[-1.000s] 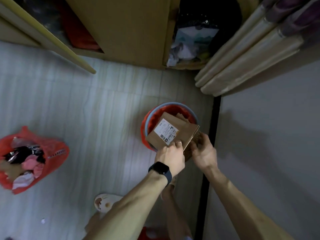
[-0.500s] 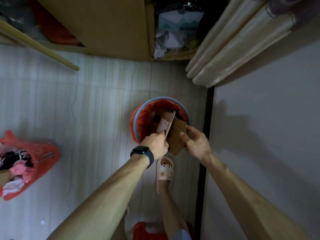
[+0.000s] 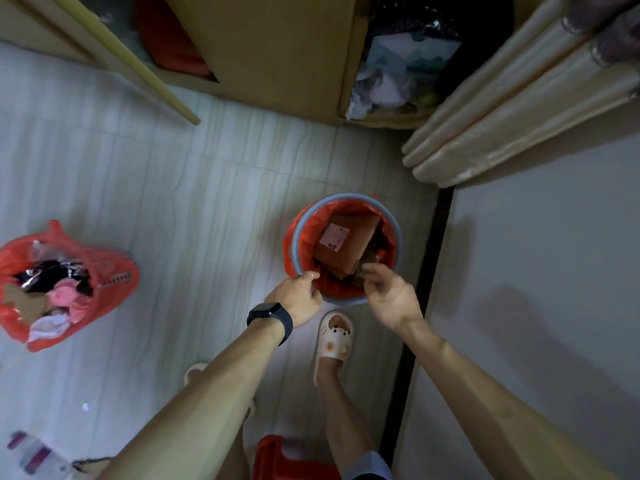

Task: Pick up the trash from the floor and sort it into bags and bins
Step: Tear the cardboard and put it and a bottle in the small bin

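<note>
**A:** Pale tiled floor (image 3: 173, 202), and at nine o'clock a stuffed red plastic bag (image 3: 117, 271). Hands?

**B:** Left hand (image 3: 298, 299) is curled at the round grey bin (image 3: 399, 237), seven-o'clock rim. Can't tell if it's pinching the red liner (image 3: 304, 230). Right hand (image 3: 391, 296) hangs loose, empty.

**A:** And the brown cardboard box (image 3: 346, 244)?

**B:** Down inside the bin, tilted. Looks stiff and light, so take it by an edge. Grey wall (image 3: 536, 271) crowds three o'clock, with open floor toward nine.

The person is wearing a black smartwatch (image 3: 269, 318) behind the left hand (image 3: 298, 299), a cream cartoon-faced slipper (image 3: 334, 341) and pale shorts (image 3: 367, 465).
</note>
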`<state>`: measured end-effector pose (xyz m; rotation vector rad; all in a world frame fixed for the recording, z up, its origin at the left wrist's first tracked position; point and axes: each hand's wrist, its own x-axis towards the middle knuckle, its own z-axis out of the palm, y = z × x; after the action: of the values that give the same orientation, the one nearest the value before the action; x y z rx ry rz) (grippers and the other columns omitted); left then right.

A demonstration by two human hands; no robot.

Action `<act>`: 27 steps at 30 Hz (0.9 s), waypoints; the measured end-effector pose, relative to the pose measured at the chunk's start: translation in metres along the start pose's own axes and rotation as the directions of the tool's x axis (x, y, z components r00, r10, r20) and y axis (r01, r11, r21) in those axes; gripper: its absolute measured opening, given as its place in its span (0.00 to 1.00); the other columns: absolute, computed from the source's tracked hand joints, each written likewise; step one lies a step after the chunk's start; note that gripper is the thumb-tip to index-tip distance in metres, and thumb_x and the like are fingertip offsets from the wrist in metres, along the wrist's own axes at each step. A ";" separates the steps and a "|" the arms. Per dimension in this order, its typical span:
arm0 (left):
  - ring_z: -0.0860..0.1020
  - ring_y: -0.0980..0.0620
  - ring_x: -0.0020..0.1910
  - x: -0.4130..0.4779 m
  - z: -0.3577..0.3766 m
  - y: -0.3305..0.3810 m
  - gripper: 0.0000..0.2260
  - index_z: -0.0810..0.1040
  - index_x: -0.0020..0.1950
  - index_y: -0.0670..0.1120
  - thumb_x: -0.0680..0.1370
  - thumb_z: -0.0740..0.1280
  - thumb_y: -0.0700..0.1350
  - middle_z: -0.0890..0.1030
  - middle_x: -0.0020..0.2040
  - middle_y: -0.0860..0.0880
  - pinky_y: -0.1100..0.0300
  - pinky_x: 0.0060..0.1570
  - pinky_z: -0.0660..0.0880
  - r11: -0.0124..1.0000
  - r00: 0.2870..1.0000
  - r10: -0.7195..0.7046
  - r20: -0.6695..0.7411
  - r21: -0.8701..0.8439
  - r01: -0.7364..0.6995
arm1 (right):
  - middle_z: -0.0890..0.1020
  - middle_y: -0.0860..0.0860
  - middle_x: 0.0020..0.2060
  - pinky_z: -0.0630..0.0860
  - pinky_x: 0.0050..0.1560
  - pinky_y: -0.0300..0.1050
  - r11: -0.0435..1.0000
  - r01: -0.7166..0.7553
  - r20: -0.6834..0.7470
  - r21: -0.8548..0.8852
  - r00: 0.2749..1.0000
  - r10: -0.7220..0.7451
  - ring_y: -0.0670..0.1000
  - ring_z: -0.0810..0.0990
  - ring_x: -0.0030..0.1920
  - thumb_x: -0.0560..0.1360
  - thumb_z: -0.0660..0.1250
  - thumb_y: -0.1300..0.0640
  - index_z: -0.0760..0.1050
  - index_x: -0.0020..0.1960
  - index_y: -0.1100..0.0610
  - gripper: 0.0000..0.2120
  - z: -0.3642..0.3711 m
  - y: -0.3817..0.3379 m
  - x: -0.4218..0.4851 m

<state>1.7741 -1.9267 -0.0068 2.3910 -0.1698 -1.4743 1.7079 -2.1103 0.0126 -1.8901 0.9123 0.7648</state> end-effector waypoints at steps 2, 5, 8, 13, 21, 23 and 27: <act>0.76 0.48 0.62 -0.013 -0.002 -0.022 0.21 0.67 0.73 0.55 0.79 0.58 0.51 0.76 0.66 0.50 0.51 0.58 0.75 0.999 0.999 -0.030 -0.034 -0.018 0.029 | 0.85 0.46 0.51 0.76 0.59 0.41 0.987 0.074 0.037 -0.144 0.997 -0.069 0.48 0.83 0.54 0.76 0.67 0.58 0.78 0.63 0.47 0.16 0.013 -0.010 -0.017; 0.75 0.48 0.63 -0.041 0.000 -0.060 0.21 0.65 0.73 0.54 0.80 0.57 0.50 0.74 0.68 0.49 0.50 0.58 0.75 0.990 0.993 -0.110 -0.038 -0.096 0.106 | 0.85 0.49 0.54 0.77 0.57 0.44 0.935 0.214 0.122 -0.281 0.975 -0.187 0.51 0.84 0.54 0.76 0.66 0.58 0.78 0.63 0.49 0.16 0.047 -0.026 -0.034; 0.75 0.47 0.62 -0.072 0.008 -0.105 0.20 0.65 0.73 0.54 0.80 0.57 0.50 0.74 0.67 0.48 0.50 0.59 0.75 0.961 0.977 -0.207 -0.042 -0.196 0.195 | 0.83 0.51 0.58 0.76 0.58 0.44 0.855 0.340 0.264 -0.392 0.932 -0.249 0.52 0.83 0.55 0.78 0.65 0.56 0.77 0.66 0.49 0.16 0.089 -0.045 -0.052; 0.75 0.47 0.62 -0.138 0.036 -0.210 0.19 0.67 0.73 0.51 0.81 0.57 0.48 0.75 0.68 0.47 0.53 0.62 0.74 0.856 0.931 -0.363 -0.032 -0.406 0.320 | 0.80 0.50 0.61 0.78 0.58 0.48 0.673 0.538 0.460 -0.507 0.830 -0.316 0.53 0.81 0.57 0.80 0.61 0.51 0.73 0.68 0.44 0.17 0.196 -0.079 -0.088; 0.73 0.60 0.42 -0.244 0.106 -0.379 0.17 0.71 0.70 0.51 0.82 0.57 0.48 0.79 0.62 0.52 0.73 0.32 0.62 0.700 0.834 -0.549 -0.051 -0.573 0.426 | 0.76 0.48 0.64 0.76 0.60 0.48 0.370 0.712 0.668 -0.596 0.696 -0.263 0.50 0.77 0.61 0.81 0.59 0.48 0.68 0.71 0.43 0.19 0.372 -0.104 -0.166; 0.74 0.60 0.41 -0.260 0.141 -0.422 0.17 0.72 0.68 0.49 0.80 0.58 0.48 0.79 0.62 0.50 0.66 0.41 0.74 0.575 0.815 -0.579 -0.014 -0.715 0.397 | 0.75 0.48 0.65 0.75 0.62 0.49 0.306 0.740 0.715 -0.599 0.666 -0.212 0.50 0.76 0.62 0.81 0.59 0.46 0.66 0.72 0.42 0.20 0.417 -0.101 -0.186; 0.76 0.48 0.60 -0.304 0.202 -0.488 0.20 0.67 0.73 0.46 0.81 0.58 0.49 0.74 0.68 0.46 0.54 0.56 0.74 0.355 0.770 -0.632 0.087 -0.851 0.386 | 0.75 0.48 0.66 0.74 0.61 0.49 0.161 0.795 0.786 -0.585 0.604 -0.129 0.51 0.75 0.63 0.80 0.60 0.45 0.66 0.72 0.43 0.21 0.501 -0.092 -0.225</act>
<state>1.4220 -1.4289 0.0038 1.7645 1.2288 -1.0003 1.5890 -1.5665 0.0169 -2.3926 -0.8778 1.4910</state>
